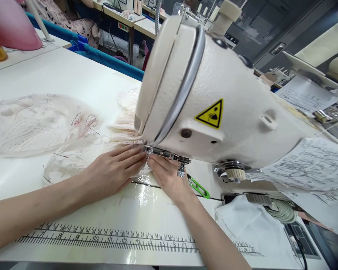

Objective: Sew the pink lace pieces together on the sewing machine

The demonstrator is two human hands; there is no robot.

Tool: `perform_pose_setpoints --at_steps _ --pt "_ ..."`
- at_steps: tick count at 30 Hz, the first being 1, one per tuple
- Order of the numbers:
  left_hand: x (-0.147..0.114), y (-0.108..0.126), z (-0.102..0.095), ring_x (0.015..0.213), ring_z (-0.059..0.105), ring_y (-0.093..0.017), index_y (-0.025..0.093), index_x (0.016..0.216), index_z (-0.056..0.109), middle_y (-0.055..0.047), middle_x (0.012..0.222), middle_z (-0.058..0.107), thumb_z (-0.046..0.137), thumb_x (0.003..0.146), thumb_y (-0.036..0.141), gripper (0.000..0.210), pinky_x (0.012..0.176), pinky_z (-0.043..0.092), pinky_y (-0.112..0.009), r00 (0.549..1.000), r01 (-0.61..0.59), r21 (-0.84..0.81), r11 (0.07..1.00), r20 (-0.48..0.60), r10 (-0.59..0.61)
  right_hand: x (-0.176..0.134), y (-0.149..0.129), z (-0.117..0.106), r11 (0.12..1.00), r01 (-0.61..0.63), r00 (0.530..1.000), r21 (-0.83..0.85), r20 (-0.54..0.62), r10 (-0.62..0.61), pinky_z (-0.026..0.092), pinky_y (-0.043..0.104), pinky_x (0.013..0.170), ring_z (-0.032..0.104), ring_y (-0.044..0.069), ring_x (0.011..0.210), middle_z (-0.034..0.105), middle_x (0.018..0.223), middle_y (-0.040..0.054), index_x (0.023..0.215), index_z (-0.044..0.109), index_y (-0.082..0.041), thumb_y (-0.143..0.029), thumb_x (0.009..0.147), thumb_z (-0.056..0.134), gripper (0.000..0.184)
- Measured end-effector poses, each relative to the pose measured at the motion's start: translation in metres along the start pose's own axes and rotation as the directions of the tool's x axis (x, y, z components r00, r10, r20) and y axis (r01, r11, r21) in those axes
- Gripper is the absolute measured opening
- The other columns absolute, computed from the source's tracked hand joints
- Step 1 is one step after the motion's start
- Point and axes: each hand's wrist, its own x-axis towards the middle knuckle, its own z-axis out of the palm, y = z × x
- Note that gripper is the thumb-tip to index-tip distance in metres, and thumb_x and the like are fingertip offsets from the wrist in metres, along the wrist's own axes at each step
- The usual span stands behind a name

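Note:
A white sewing machine leans across the view, its needle area low at the middle. Sheer, pale lace fabric runs up to that spot, gathered into ruffles behind it. My left hand lies flat on the fabric with fingers stretched toward the presser foot. On the other side, my right hand rests with extended fingers on the fabric edge, its fingertips partly hidden beneath the machine head. Both hands come close together at the needle. Green thread snips lie just right of my right hand.
Another sheer lace piece with loose dark threads spreads at left. A printed ruler runs along the front edge. White cloth and scribbled paper are at right. A pink object stands back left, and a blue-covered bar borders the table.

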Motion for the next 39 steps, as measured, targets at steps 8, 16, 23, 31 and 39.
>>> perform_pose_setpoints --at_steps 8,16,23,31,39 --pt "0.000 -0.009 -0.007 0.111 0.075 -0.022 0.009 0.116 0.077 -0.007 0.123 0.078 0.031 0.105 0.010 0.048 0.111 0.051 -0.036 0.996 -0.086 0.014 0.996 -0.012 0.086 -0.001 -0.004 0.006 0.991 0.112 0.992 -0.079 -0.058 -0.116 0.061 0.032 0.095 0.073 0.020 0.112 0.080 0.116 0.0078 0.114 0.073 -0.014 -0.005 0.103 0.054 0.023" --pt "0.002 -0.020 -0.009 0.106 0.077 -0.020 0.012 0.108 0.079 -0.006 0.115 0.080 0.033 0.099 0.008 0.047 0.114 0.047 -0.032 0.996 -0.084 0.008 0.996 -0.025 0.085 0.005 -0.020 0.006 0.994 0.086 0.991 -0.064 -0.094 -0.092 0.056 0.029 0.100 0.073 0.016 0.107 0.080 0.110 0.0032 0.107 0.073 -0.015 -0.003 0.101 0.056 0.021" --pt "-0.002 -0.018 -0.006 0.118 0.073 -0.022 0.010 0.119 0.075 -0.008 0.128 0.076 0.033 0.098 0.009 0.047 0.121 0.041 -0.033 0.998 -0.060 0.019 0.998 0.003 0.060 0.007 -0.022 0.010 0.995 0.094 0.974 0.017 -0.209 -0.088 0.050 0.027 0.108 0.073 0.009 0.096 0.081 0.093 -0.0051 0.091 0.071 -0.020 -0.005 0.101 0.060 0.021" --pt "-0.006 -0.019 -0.003 0.123 0.071 -0.023 0.015 0.120 0.075 -0.007 0.131 0.074 0.036 0.091 0.009 0.049 0.118 0.048 -0.038 0.999 -0.003 -0.016 1.000 0.040 0.004 0.007 -0.021 0.010 0.990 0.139 0.973 0.025 -0.191 -0.132 0.049 0.028 0.111 0.072 0.011 0.105 0.082 0.100 -0.0033 0.092 0.075 -0.024 -0.011 0.104 0.060 0.023" --pt "-0.012 -0.016 0.004 0.132 0.065 -0.023 0.019 0.129 0.072 -0.007 0.137 0.071 0.040 0.095 0.014 0.047 0.123 0.043 -0.041 0.994 0.099 -0.090 0.991 0.058 -0.094 0.004 -0.021 0.011 0.996 0.094 0.988 -0.003 -0.126 -0.094 0.051 0.028 0.109 0.073 0.011 0.107 0.082 0.106 -0.0032 0.097 0.076 -0.024 -0.010 0.103 0.060 0.023"
